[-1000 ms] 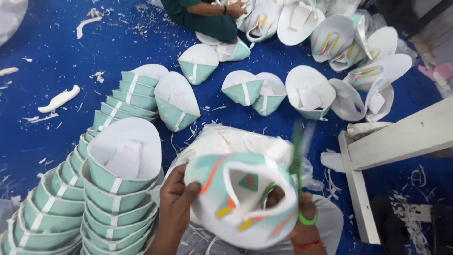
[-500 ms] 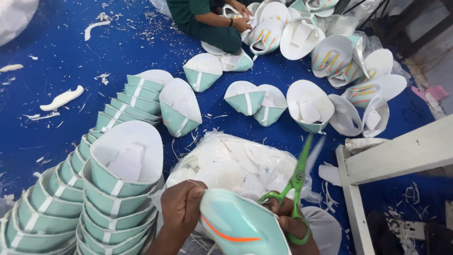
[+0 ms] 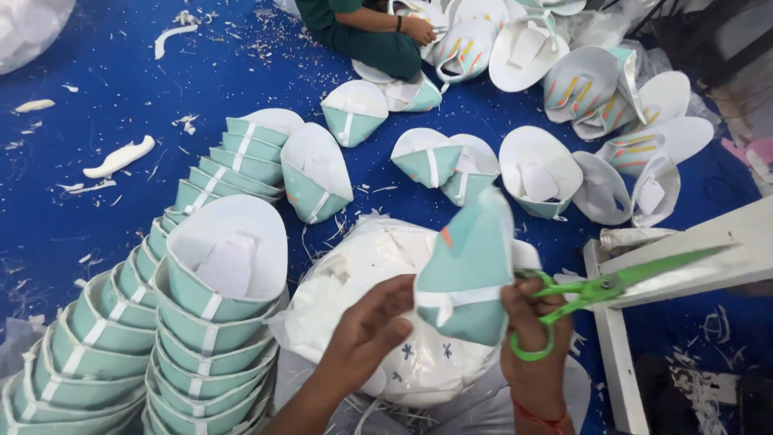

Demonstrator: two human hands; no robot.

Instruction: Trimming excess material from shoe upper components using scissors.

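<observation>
Head view: the left hand is seen closed on the lower left edge of a teal moulded cup, thumb and fingers pinched on its rim. The right hand is wrapped around the cup's right side, and green-handled scissors are held in the same hand, fingers threaded through the loops, the blades pointed out to the right and nearly shut. The cup is held up over the lap, narrow end upward; a white strap band is seen across its smooth teal shell, and orange marks near its top. Just behind it a clear plastic bag is stuffed with white offcuts, crinkled and bulging. To the left, a long curved stack of nested teal cups is laid on the blue floor, the nearest one showing a white foam-like lining. Loose cups, some open side up, are scattered beyond, with white scraps strewn about. A white wooden frame stands at the right. Further off, another person's hand is at work among more cups.
</observation>
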